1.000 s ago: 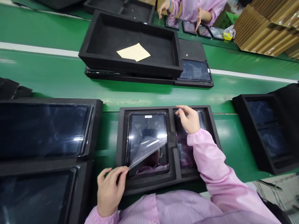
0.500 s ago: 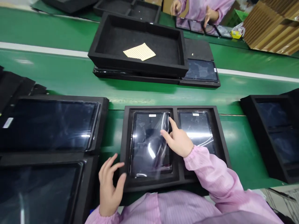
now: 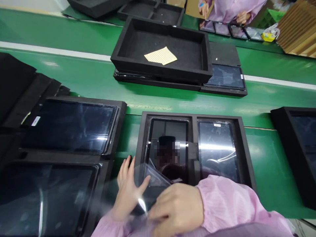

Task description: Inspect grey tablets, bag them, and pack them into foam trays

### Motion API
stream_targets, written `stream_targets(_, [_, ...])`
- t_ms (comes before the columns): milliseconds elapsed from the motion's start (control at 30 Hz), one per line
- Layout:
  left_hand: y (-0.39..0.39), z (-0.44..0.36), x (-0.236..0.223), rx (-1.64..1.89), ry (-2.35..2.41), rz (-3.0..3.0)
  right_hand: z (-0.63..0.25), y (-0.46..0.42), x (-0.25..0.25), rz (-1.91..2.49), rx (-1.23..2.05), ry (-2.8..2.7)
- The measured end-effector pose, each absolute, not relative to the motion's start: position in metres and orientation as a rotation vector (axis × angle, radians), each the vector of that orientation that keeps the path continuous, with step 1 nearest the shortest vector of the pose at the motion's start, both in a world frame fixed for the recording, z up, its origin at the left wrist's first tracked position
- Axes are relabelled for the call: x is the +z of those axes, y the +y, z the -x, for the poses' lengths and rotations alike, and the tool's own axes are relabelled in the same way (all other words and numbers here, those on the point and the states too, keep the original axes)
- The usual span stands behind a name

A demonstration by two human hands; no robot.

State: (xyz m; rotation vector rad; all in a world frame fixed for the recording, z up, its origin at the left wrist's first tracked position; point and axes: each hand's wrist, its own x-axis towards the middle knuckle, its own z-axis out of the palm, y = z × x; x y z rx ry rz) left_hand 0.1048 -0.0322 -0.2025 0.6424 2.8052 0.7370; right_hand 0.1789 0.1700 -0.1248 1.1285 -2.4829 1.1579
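A black foam tray lies in front of me with two tablets in its compartments. The left tablet has a bare, mirror-like screen across its upper part. A clear protective film is peeled down over its lower end, towards my body. My right hand, blurred by motion, is closed on the film below the tray. My left hand is open with fingers spread by the tray's lower left side, the film passing close to it. The right tablet carries a white label under its film.
More tablets in foam trays lie to the left and below that. Another foam tray stands right. Across the green bench, a stacked foam tray holds a yellow sticker sheet. A co-worker's hands are at tablets behind.
My right hand has drawn the film off the left tablet's upper screen, down towards me. My left hand has shifted slightly right. The camera view has shifted left.
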Motion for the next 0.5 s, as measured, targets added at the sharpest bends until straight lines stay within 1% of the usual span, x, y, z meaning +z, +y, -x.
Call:
stream_targets(100, [-0.033, -0.106, -0.201, 0.728, 2.802, -0.624, -0.193, 0.169, -0.127, -1.249, 1.338, -2.538])
stream_targets(300, [-0.036, -0.104, -0.199, 0.728, 2.773, -0.583, -0.195, 0.176, -0.121, -1.385, 1.338, -2.621])
stream_targets(500, [-0.034, -0.103, -0.196, 0.748, 2.781, -0.553, -0.192, 0.171, -0.132, -1.46, 1.459, -2.545])
